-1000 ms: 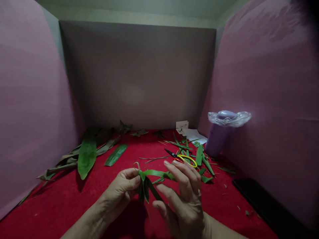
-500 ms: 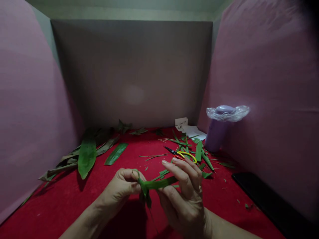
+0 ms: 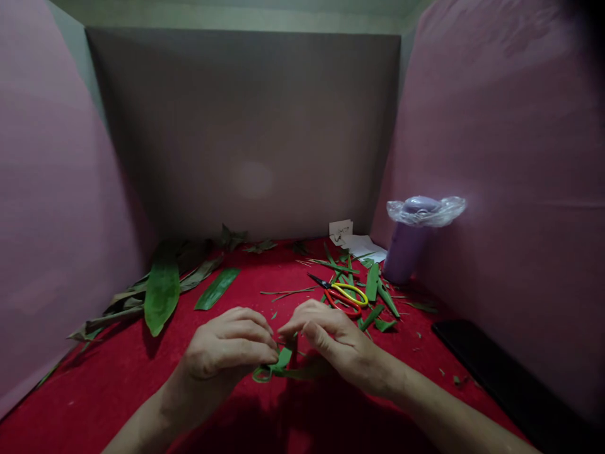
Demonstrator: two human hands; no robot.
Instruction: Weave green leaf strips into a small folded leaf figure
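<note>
In the head view my left hand is closed in a pinch on a folded green leaf piece. The piece has a small loop at its lower left, and a dimmer strip runs right from it. My right hand is on the other side with bent fingers, its fingertips at the upper end of the same leaf piece. That contact is partly hidden by the fingers. Just beyond my right hand lie scissors with one red and one yellow handle, blades pointing left.
Cut leaf strips are scattered around the scissors. A large leaf and a cut leaf section lie left. White papers, a purple tumbler with plastic over its top, and a black flat object are right. Walls enclose the red cloth.
My left hand has turned over, knuckles up, and the leaf piece has tipped lower. My right hand has moved down and inward, its raised fingers now bent toward the leaf, uncovering the red scissor handle.
</note>
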